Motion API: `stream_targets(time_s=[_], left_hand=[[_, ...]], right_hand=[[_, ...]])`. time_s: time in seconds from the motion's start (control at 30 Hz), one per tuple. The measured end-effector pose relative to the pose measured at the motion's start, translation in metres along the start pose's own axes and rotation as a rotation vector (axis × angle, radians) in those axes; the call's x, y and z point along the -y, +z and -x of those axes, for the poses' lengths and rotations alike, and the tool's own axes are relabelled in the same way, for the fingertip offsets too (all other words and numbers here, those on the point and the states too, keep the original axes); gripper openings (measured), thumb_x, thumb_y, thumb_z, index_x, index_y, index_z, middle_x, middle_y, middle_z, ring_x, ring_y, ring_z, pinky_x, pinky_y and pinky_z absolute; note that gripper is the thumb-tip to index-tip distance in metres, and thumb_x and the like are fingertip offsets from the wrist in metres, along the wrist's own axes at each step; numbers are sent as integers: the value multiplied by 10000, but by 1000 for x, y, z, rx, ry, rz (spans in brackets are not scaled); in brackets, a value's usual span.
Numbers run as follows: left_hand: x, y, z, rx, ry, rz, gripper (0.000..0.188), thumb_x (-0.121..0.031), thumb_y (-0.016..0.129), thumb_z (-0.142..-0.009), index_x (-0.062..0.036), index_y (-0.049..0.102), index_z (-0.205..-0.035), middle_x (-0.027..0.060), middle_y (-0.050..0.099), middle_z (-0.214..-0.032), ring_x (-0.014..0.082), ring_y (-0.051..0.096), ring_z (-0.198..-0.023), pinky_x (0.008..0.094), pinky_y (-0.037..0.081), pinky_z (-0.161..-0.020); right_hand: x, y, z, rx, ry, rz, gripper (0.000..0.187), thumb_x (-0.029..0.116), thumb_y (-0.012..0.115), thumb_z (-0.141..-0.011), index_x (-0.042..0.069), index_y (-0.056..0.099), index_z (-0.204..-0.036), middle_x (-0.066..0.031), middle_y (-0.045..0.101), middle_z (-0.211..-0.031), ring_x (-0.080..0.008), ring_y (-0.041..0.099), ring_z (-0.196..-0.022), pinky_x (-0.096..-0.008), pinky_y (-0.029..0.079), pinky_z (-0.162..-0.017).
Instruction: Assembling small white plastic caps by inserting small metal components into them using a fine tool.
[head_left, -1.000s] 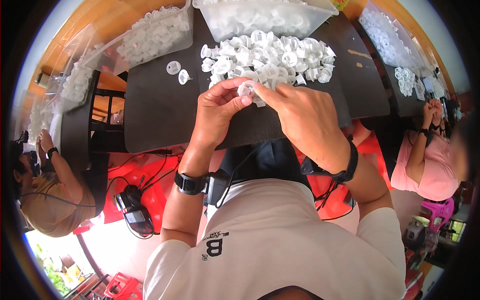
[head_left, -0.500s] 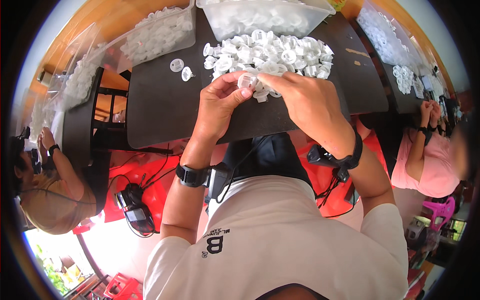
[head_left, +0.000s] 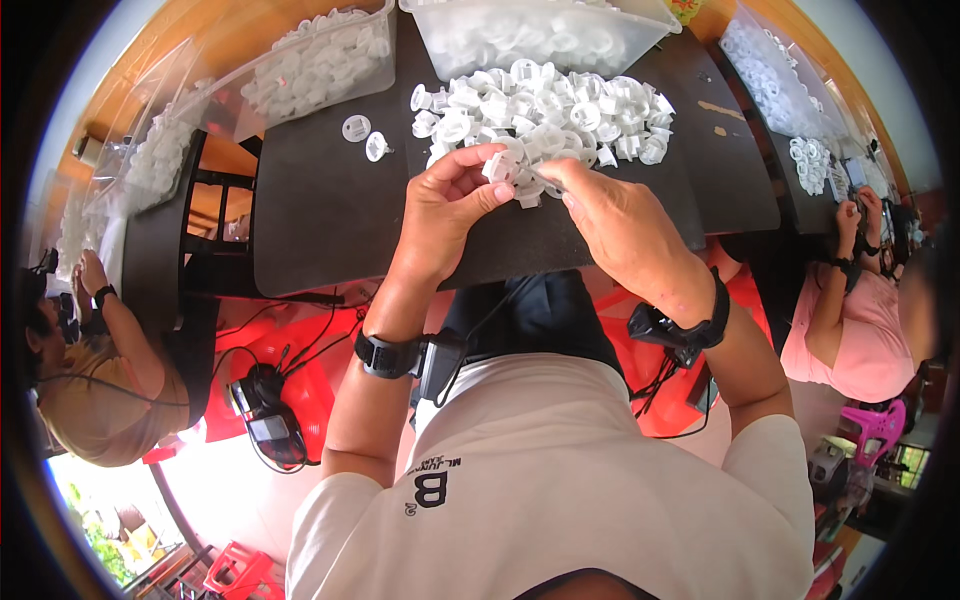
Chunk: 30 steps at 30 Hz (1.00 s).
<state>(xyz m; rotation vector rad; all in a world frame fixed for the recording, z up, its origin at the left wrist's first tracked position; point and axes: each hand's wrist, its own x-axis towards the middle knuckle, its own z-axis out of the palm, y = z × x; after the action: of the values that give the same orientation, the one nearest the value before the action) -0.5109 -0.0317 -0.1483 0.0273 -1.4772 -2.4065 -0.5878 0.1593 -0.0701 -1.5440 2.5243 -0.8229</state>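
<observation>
My left hand (head_left: pixel 445 205) pinches a small white plastic part (head_left: pixel 502 166) with a round rim between thumb and fingers, in front of the heap. Just right of it, my right hand (head_left: pixel 625 215) is closed, thumb against forefinger. A thin greyish thing (head_left: pixel 546 181) juts from its fingertips toward the white part; it is too small to name. Directly beyond both hands lies a heap of similar white plastic parts (head_left: pixel 590 115) on the dark table (head_left: pixel 340 225). Two loose parts, one a round piece (head_left: pixel 356 128) and one a flanged piece (head_left: pixel 377 147), lie left of the heap.
A see-through bin (head_left: pixel 540 45) of white parts stands behind the heap, with another bin (head_left: pixel 320 70) to its left. Co-workers sit at both sides, one in a tan top (head_left: pixel 110 410), one in a pink top (head_left: pixel 850 330). Cables hang by a red chair (head_left: pixel 285 375).
My right hand has drawn slightly right and down, away from the white part. My left hand has tilted the part, so its side now shows.
</observation>
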Motion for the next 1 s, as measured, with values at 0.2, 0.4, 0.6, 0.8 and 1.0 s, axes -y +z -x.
stream_targets(time_s=[0.2, 0.4, 0.6, 0.8, 1.0], left_hand=[[0, 1, 0, 0, -8, -5, 404, 61, 706, -833, 12, 602, -1221, 76, 654, -1129, 144, 614, -1042, 285, 515, -922], [-1, 3, 0, 2, 9, -46, 395, 56, 707, -835, 9, 609, -1215, 72, 653, -1131, 141, 612, -1043, 286, 510, -925], [1, 5, -1, -18, 44, -35, 366, 56, 712, -834, 10, 630, -1188, 76, 675, -1077, 132, 638, -967, 288, 539, -880], [1, 6, 0, -15, 50, -50, 363, 68, 706, -834, 14, 629, -1185, 78, 674, -1076, 133, 638, -967, 291, 540, -885], [1, 7, 0, -19, 43, -60, 365, 73, 703, -834, 17, 627, -1186, 80, 674, -1073, 132, 638, -967, 289, 543, -882]], right_hand=[[6, 2, 1, -86, -95, -37, 449, -29, 528, -869, 83, 540, -1303, -167, 682, -996, -370, 660, -821, -428, 541, -677], [4, 7, 3, -83, -79, -52, 447, -38, 542, -854, 84, 565, -1284, -155, 691, -972, -361, 663, -810, -423, 542, -675], [4, 8, 2, -79, -66, -22, 425, -27, 546, -862, 77, 569, -1274, -144, 695, -957, -355, 666, -791, -424, 540, -664], [1, 14, 3, -163, -88, -47, 474, -65, 563, -845, 104, 599, -1286, -156, 609, -769, -307, 595, -648, -384, 499, -610], [0, 13, 3, -162, -86, -7, 476, -62, 574, -842, 107, 598, -1286, -151, 627, -786, -309, 609, -654, -388, 505, -606]])
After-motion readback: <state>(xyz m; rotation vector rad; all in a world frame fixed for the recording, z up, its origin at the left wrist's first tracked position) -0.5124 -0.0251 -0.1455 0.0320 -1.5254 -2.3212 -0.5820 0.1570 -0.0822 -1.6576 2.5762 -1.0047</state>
